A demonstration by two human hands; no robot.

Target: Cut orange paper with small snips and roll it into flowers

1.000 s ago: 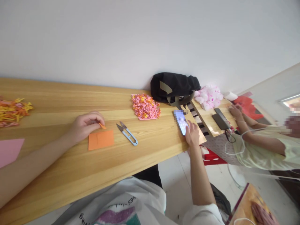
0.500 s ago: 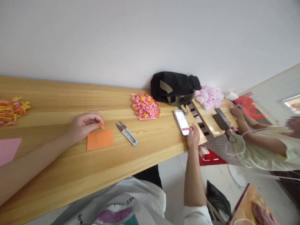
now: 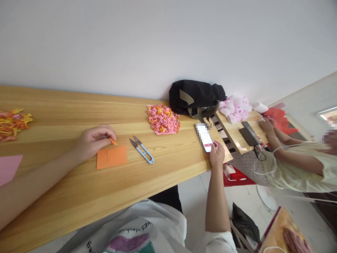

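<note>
Head view: a small orange strip (image 3: pixel 113 142) sits at the fingertips of the wearer's left hand (image 3: pixel 95 142), pinched narrowly between thumb and fingers, at left of centre over a long wood-grain table (image 3: pixel 173 165). Just beside it, on the near side, an orange paper (image 3: pixel 111 159) lies flat, with a short line or slit visible across its middle. To the right of the paper rests a pair of light-blue thread snips (image 3: pixel 144 151), blades spread apart and pointing far left. Farther right, the wearer's right hand (image 3: pixel 217 154) touches the near end of a phone (image 3: pixel 204 137) lying on the table with its screen lit (partly pixelated, with a red bar low down); its fingers are drawn together, but whether they grip the phone I cannot tell. Between the hands, on the far side, is a heap of pink, orange and yellow pieces (image 3: pixel 164 119), with a black bag (image 3: pixel 196 98) beyond it against the wall. At the far left lies a looser pile of yellow and orange strips (image 3: pixel 15 123), and nearer, a pink sheet (image 3: pixel 9 169). On the right, a co-worker in pale yellow (image 3: pixel 297 168) sits at a second table (image 3: pixel 237 143), near a fluffy white-and-pink bundle (image 3: pixel 235 109).
</note>
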